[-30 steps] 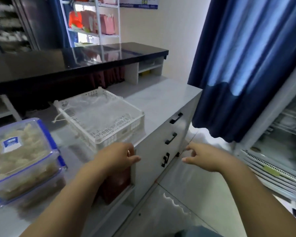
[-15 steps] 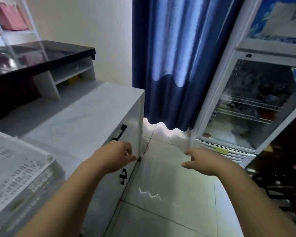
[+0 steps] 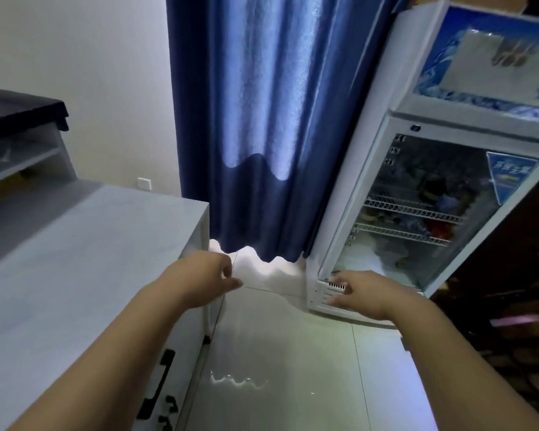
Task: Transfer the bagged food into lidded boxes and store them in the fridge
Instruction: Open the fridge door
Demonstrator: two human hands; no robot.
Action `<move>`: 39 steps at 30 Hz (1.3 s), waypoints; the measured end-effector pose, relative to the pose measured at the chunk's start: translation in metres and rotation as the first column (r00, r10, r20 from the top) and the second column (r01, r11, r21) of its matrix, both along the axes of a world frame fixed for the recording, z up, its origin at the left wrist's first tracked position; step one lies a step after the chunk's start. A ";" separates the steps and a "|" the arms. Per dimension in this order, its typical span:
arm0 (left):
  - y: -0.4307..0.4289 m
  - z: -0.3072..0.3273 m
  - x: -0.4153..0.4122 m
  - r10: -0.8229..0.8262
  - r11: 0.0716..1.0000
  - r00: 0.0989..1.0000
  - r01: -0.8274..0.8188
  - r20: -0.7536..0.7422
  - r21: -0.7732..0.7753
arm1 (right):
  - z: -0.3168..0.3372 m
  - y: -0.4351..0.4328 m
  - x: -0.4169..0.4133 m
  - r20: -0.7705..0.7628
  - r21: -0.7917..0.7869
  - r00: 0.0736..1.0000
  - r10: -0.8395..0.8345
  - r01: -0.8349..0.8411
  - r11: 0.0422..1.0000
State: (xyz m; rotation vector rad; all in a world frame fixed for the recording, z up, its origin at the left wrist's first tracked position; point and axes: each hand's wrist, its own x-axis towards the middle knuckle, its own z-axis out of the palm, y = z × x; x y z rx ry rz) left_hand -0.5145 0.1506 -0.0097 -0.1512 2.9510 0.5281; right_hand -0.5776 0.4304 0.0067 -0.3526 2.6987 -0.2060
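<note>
- Grey counter (image 3: 75, 244) edge at 9 o'clock, right by left hand (image 3: 204, 276): fingers loosely curled, holding nothing.
- Right hand (image 3: 366, 293) at 3 o'clock from the left one, fingers relaxed, empty, near the vent grille (image 3: 336, 286).
- Fridge (image 3: 448, 122) at 2 o'clock: white frame, glass door, wire shelves with blurred contents.
- Blue curtain (image 3: 262, 119) at 12 o'clock.
- Pale tiled floor (image 3: 277, 353) at 6 o'clock.

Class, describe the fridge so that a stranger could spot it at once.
Find the tall blue curtain. Right of it stands the white fridge. Unlike the grey counter opposite, it has a glass door showing wire shelves.
</note>
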 end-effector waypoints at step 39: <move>0.143 0.009 -0.581 -0.179 0.981 0.977 0.187 -0.118 0.059 | 0.060 0.096 -0.589 -0.608 0.616 0.605 0.513 -0.048 0.787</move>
